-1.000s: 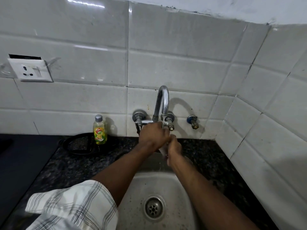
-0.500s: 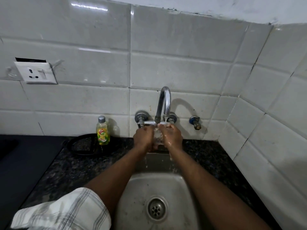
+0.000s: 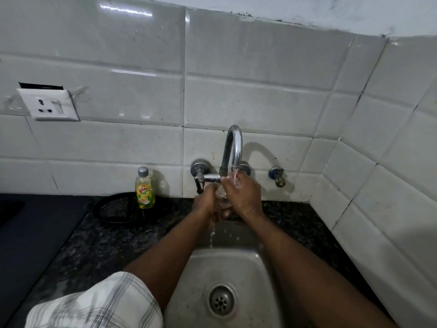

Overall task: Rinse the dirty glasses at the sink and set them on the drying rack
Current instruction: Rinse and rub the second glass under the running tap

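- Both hands meet under the tap, above the back edge of the sink. The left hand (image 3: 208,204) wraps curled fingers round a small clear drinking glass (image 3: 221,194), which is mostly hidden. The right hand (image 3: 241,192) bends its fingers over the top of the glass, probably to rub it as water runs over both.
- Nearest the viewer, a white short sleeve with grey checks (image 3: 94,301) covers the left upper arm, well back from the water.
- Beneath the forearms lies a dull stainless steel sink (image 3: 194,292) with a round metal drain (image 3: 221,300). A thin trickle (image 3: 212,235) drops from the hands into it, so holding the glass here lets the basin catch the runoff.
- A dark speckled stone bench (image 3: 106,245) surrounds the sink.
- Against the wall, left of the hands, a yellow-green plastic dish soap bottle with a silver cap (image 3: 144,189) stands upright, handy for washing. A black ring-shaped object (image 3: 111,209) lies just beside it; I cannot tell what it is.
- A curved chrome tap (image 3: 233,145) arches from the wall, and its stream lands on the right hand.
- Glossy white wall tiles (image 3: 260,102) back the scene. A white electric socket (image 3: 48,105) sits high at the left, well apart from the water.
- No drying rack is in view, so this looks like the rinsing step, with racking not yet done.
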